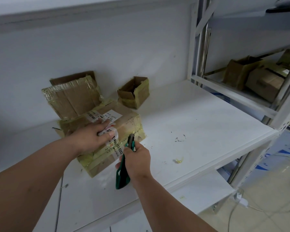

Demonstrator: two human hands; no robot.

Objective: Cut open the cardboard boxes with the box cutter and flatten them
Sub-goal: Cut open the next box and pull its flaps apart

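white tape on the taped cardboard box reads "400" and "5552"; the rest is illegible.

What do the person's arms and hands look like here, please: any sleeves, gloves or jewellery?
Both forearms are bare as far as the frame shows. The left hand and right hand wear no gloves, and no rings, watch or bracelet are visible.

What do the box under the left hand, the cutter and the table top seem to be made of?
Box: brown corrugated cardboard, matte, wrapped in glossy yellowish tape with white paper labels.
Cutter, gripped by the right hand: green body, likely plastic with a smooth sheen; the tip by the box edge looks like grey metal.
Table top: smooth white surface, probably laminate or painted board; scuffed, faintly reflective.
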